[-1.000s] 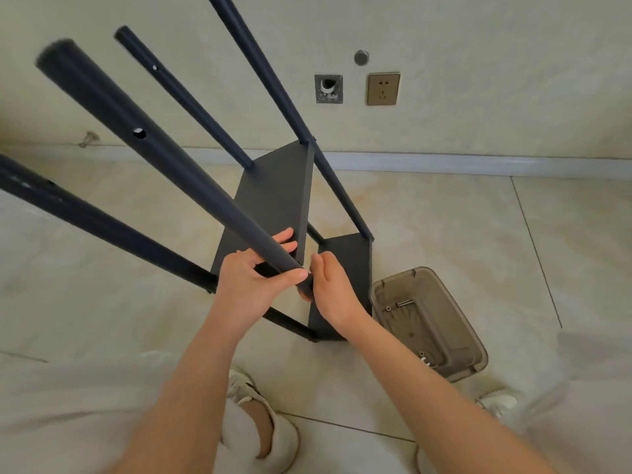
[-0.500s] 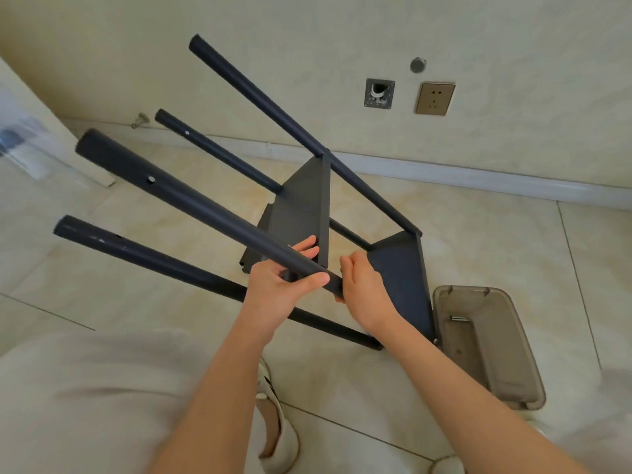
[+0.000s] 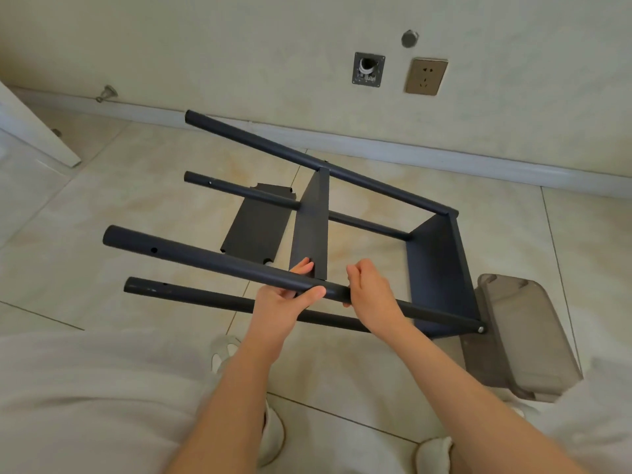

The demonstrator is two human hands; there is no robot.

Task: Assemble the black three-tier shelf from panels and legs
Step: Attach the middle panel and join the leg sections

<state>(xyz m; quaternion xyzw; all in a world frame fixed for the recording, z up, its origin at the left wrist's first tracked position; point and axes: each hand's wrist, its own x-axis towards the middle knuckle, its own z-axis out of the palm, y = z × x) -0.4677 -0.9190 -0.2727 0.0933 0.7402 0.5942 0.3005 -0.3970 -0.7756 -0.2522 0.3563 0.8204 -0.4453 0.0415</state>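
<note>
Holding the near leg point(image 3: 205, 260), left hand point(image 3: 284, 302) and right hand point(image 3: 372, 295) each have their grip curled round it; loose panel point(image 3: 254, 224) at eleven o'clock

Bright, soft, even light all round. Only faint shadows on the floor point(image 3: 506, 234) below the wall socket point(image 3: 426, 77). Skirting board point(image 3: 410, 157) under the socket bows, fisheye stuff. Bottom edge, far below it, looks smeary.
</note>
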